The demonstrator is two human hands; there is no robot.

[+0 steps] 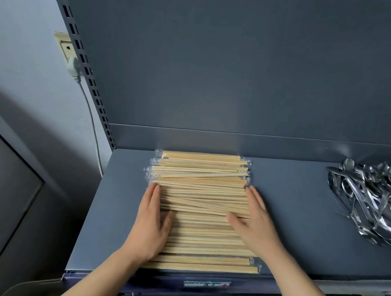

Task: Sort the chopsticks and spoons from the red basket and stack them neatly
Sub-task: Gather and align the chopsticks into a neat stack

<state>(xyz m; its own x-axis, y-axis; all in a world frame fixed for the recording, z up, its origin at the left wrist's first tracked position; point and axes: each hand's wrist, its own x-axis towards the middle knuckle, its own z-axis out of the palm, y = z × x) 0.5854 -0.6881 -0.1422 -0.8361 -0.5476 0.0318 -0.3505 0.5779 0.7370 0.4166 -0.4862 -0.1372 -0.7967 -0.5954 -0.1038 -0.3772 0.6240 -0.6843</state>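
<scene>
A wide stack of wooden chopsticks [200, 191] in clear wrappers lies crosswise on the grey-blue shelf [292, 206], left of the middle. My left hand [151, 222] presses flat against the stack's left ends, fingers straight. At the right ends my right hand [255, 220] does the same, its thumb lying on top of the sticks. A heap of shiny metal spoons [377, 203] lies at the shelf's far right. The red basket is out of view.
The shelf's back panel [246, 68] rises right behind the stack. A slotted upright [79, 46] runs along the left, with a wall socket and plug [70, 57] and a hanging cable beside it. The shelf's front edge carries a label strip [206, 284].
</scene>
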